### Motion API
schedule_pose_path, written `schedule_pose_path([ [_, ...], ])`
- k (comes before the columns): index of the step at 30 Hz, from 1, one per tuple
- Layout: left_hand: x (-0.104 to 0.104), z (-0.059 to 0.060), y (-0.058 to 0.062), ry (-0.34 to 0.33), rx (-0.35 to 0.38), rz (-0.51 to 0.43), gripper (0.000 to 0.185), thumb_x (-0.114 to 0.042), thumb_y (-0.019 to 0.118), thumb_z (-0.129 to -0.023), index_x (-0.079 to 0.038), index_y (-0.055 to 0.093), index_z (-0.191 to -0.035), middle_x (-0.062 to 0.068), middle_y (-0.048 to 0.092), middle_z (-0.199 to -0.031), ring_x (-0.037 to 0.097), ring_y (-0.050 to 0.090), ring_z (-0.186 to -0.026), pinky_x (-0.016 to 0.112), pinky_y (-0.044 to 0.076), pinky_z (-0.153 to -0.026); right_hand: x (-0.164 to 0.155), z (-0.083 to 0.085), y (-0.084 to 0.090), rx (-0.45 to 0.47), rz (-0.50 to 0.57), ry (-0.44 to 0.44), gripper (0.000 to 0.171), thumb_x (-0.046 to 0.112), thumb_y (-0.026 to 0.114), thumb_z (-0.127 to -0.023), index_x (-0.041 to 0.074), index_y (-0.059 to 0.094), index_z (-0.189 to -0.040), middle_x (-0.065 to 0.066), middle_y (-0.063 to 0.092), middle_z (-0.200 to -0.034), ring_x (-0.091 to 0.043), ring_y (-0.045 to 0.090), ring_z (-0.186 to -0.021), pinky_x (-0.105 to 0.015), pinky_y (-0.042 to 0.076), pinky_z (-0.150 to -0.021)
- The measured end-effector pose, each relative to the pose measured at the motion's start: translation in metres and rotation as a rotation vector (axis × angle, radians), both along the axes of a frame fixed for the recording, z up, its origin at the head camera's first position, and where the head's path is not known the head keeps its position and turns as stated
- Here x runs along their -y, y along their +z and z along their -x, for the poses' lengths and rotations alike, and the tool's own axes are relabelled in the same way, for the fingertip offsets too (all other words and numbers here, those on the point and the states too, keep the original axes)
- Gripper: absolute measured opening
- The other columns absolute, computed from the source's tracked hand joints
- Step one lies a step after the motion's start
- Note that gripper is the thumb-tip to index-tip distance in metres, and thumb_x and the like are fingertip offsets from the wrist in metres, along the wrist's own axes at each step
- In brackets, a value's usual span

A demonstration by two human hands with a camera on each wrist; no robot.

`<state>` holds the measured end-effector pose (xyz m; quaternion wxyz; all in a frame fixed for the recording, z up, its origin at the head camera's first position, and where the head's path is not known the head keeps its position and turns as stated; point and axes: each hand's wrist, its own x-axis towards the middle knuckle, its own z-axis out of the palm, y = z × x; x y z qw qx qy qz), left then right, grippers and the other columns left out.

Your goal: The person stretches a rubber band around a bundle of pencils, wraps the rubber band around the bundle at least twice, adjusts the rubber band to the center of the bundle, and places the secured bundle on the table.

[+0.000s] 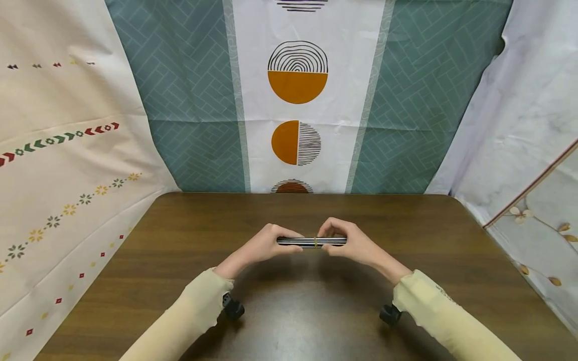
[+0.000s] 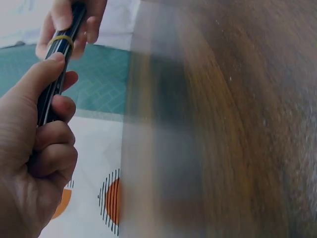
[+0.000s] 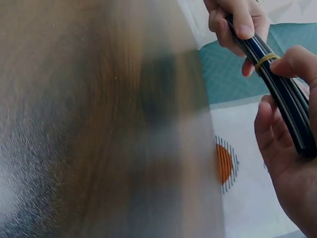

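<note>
A bundle of slim dark sticks (image 1: 300, 242) with pale stripes, possibly pencils or pens, is held level above the table. A yellow rubber band (image 3: 267, 60) circles it near the middle. My left hand (image 1: 264, 244) grips the left end, its thumb along the bundle and its fingers curled round in the left wrist view. At the other end, my right hand (image 1: 356, 244) holds the bundle between thumb and fingers. In the right wrist view, the right thumb (image 3: 292, 64) touches the bundle right beside the band. The palms hide parts of both ends.
Below the hands spreads a brown wooden table (image 1: 189, 220). A patterned green and white cloth (image 1: 194, 100) hangs behind its far edge, with pale cloths on both sides. Dark wrist cameras (image 1: 234, 308) hang under both cream sleeves (image 1: 198, 301).
</note>
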<state>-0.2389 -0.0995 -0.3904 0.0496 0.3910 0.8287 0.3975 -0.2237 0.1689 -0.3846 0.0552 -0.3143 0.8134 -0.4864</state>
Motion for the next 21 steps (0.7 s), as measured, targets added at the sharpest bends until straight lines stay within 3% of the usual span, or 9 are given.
schedule_pose_path([
  [3, 0.000, 0.000, -0.001, 0.002, 0.000, 0.003, 0.025, -0.029, 0.075, -0.088, -0.025, 0.076, -0.112, -0.008, 0.076, -0.102, 0.002, 0.062, -0.075, 0.020, 0.050, -0.069, 0.002, 0.001, 0.002, -0.106, -0.084, -0.009, 0.024, 0.006, 0.073, -0.080, 0.020, 0.057, -0.090, 0.001, 0.062, -0.085, -0.010, 0.057, -0.068, -0.025, 0.048, -0.062],
  [7, -0.001, 0.000, -0.001, -0.013, -0.009, -0.004, 0.024, -0.026, 0.076, -0.087, -0.024, 0.076, -0.111, -0.007, 0.077, -0.101, 0.002, 0.063, -0.075, 0.021, 0.051, -0.069, 0.008, 0.001, 0.003, -0.203, -0.108, -0.013, 0.026, 0.005, 0.074, -0.076, 0.019, 0.054, -0.084, 0.004, 0.060, -0.079, -0.008, 0.054, -0.064, -0.024, 0.046, -0.057],
  [14, -0.004, 0.001, 0.001, -0.015, 0.007, -0.003, 0.025, -0.029, 0.075, -0.088, -0.021, 0.076, -0.111, -0.005, 0.077, -0.100, 0.003, 0.061, -0.072, 0.020, 0.050, -0.066, 0.010, -0.001, -0.003, -0.108, -0.051, -0.062, 0.021, 0.003, 0.074, -0.078, 0.018, 0.063, -0.088, 0.000, 0.069, -0.084, -0.010, 0.060, -0.069, -0.025, 0.050, -0.062],
  [21, -0.004, 0.002, 0.001, 0.000, 0.031, -0.005, 0.026, -0.029, 0.075, -0.088, -0.019, 0.076, -0.111, -0.003, 0.077, -0.101, 0.004, 0.062, -0.073, 0.022, 0.051, -0.067, 0.011, -0.002, -0.003, -0.073, -0.046, -0.089, 0.022, 0.004, 0.075, -0.079, 0.018, 0.071, -0.095, -0.003, 0.074, -0.091, -0.011, 0.063, -0.072, -0.025, 0.052, -0.065],
])
